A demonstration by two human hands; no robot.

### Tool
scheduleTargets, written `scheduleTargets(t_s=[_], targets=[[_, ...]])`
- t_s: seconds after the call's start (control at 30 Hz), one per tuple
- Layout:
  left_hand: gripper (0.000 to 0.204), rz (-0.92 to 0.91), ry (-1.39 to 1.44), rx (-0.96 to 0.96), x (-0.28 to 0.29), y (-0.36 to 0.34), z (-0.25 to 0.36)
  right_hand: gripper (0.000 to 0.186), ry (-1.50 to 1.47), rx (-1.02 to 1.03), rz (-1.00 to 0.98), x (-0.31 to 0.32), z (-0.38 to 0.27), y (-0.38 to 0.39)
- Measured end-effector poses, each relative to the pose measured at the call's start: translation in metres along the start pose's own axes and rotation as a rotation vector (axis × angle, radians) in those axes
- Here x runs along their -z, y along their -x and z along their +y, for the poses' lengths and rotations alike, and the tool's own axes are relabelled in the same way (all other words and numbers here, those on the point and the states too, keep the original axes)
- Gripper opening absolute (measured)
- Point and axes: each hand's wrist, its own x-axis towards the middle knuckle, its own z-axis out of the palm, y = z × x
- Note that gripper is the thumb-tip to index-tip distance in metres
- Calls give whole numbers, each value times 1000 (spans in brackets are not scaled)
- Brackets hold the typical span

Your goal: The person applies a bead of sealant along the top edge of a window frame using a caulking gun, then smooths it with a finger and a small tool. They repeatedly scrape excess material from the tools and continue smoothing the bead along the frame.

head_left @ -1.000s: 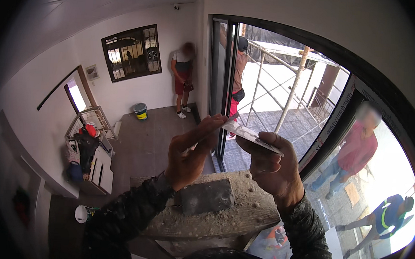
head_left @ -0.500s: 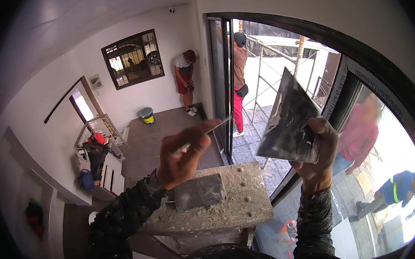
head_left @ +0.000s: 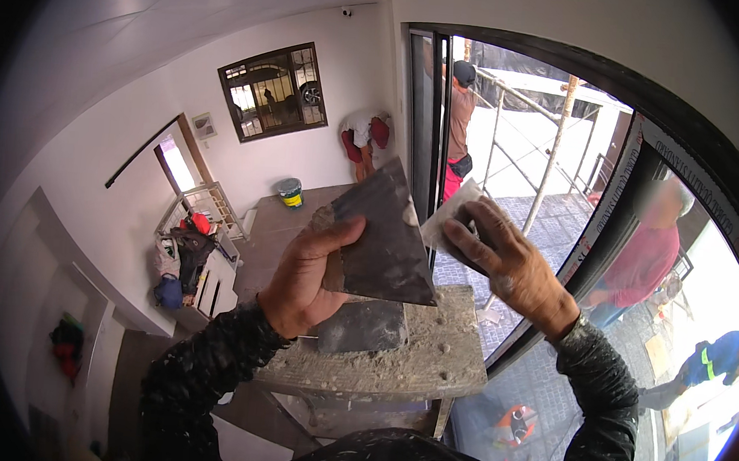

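Observation:
My left hand (head_left: pixel 304 279) grips a dark, flat, straight-edged scraper plate (head_left: pixel 377 240), thumb across its face, tilted upright in front of me. A small pale blob clings near its right edge. Just right of it, my right hand (head_left: pixel 513 262) is closed on a lighter grey, smeared scraper plate (head_left: pixel 454 215), fingers laid over its face. The two plates are close together; whether they touch I cannot tell. Below the hands, another dark flat plate (head_left: pixel 363 328) lies on a rough plank (head_left: pixel 456 344) crusted with grey material.
A bucket (head_left: pixel 289 192) stands on the floor by the far wall, near a person (head_left: pixel 365 140) bending over. A cabinet piled with bags (head_left: pixel 181 260) is at left. Sliding glass door frames (head_left: pixel 590 203) stand at right, with scaffolding (head_left: pixel 555 149) and several people outside.
My hands have come together. The left plate has turned from edge-on to broad face; the right hand has lowered and turned its plate. The person by the wall has bent down.

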Motion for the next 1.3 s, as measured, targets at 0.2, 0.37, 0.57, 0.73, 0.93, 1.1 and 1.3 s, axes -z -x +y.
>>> scheduleTargets(t_s=[0.2, 0.37, 0.57, 0.73, 0.93, 1.1, 1.3], targets=[[27, 84, -422, -135, -5, -1, 18, 70, -279, -55, 120, 33, 10, 6], [27, 80, -567, -12, -25, -18, 17, 55, 164, 104, 63, 78, 6, -5], [30, 96, -672, 137, -57, -26, 27, 33, -17, 229, -57, 88, 20, -8], [35, 113, -549, -12, -53, -40, 37, 47, -134, 273, 9, 60, 30, 18], [32, 354, -566, -187, 51, -55, 21, 36, -946, -346, 763, 23, 13, 31], [23, 614, -509, 38, 129, -53, -7, 16, -1744, -640, 1379, 27, 21, -7], [18, 509, -527, 111, 133, -55, -13, 17, -1895, -608, 1509, 62, 34, -53]])
